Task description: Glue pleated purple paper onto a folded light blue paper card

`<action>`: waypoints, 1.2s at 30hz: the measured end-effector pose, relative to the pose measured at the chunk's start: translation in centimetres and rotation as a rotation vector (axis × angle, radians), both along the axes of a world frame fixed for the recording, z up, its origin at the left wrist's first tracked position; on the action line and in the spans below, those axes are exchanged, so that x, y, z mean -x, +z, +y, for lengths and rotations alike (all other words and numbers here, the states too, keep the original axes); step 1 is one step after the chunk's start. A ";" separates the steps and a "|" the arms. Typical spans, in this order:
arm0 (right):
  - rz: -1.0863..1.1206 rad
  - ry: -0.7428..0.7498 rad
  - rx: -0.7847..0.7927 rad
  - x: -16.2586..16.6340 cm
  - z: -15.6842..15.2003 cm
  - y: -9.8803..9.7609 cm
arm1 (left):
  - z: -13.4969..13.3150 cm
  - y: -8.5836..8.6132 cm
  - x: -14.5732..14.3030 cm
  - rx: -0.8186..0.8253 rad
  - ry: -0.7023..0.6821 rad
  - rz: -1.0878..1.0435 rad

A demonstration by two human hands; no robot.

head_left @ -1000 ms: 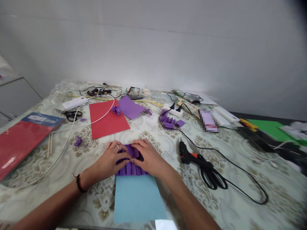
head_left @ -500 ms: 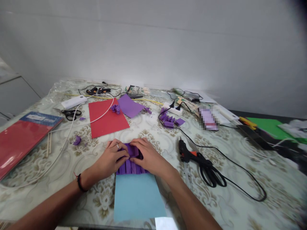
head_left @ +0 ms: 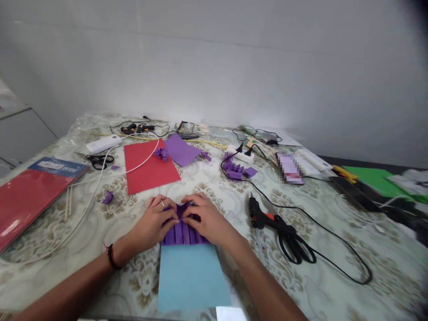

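Observation:
Both hands work at a piece of pleated purple paper (head_left: 183, 234), which overlaps the top of a light blue sheet (head_left: 193, 276). My left hand (head_left: 155, 220), with a ring and a dark bracelet, pinches the paper's upper left part. From the other side my right hand (head_left: 205, 216) closes on it, thumb and forefinger together near the middle. The fingertips of the two hands almost meet over the folds, hiding part of the paper. To the right lies a black glue gun (head_left: 259, 214), with black-handled scissors (head_left: 296, 245) beside it.
A red sheet (head_left: 143, 174), a flat purple sheet (head_left: 182, 150) and folded purple strips (head_left: 233, 167) lie farther back. At left are a red pad (head_left: 36, 196), a white cable and more scissors (head_left: 98, 160). A white power strip (head_left: 240, 152) feeds black cords; a phone (head_left: 290, 168) lies right.
The fingers have shifted slightly on the pleated paper, and its upper flap is now folded lower between them. Everything on the table stays in place; the view has moved a little.

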State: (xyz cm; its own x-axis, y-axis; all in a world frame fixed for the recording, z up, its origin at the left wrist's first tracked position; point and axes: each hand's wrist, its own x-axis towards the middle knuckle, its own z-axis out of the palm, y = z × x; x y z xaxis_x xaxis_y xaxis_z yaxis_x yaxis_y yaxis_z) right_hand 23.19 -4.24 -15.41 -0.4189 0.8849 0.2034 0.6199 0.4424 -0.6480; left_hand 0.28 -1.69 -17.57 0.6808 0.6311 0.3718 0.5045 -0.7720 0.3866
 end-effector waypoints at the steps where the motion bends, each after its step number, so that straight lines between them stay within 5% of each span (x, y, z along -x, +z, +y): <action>1: 0.001 0.003 -0.003 0.0 0.0 0.0 | 0.0 0.0 0.0 -0.003 -0.003 0.001; 19: -0.005 -0.019 0.037 0.2 -0.2 0.5 | -0.2 0.1 -0.2 -0.005 0.018 0.035; 36: -0.012 -0.082 0.040 0.7 -0.2 -0.2 | 0.5 -0.3 -0.6 0.220 0.113 -0.035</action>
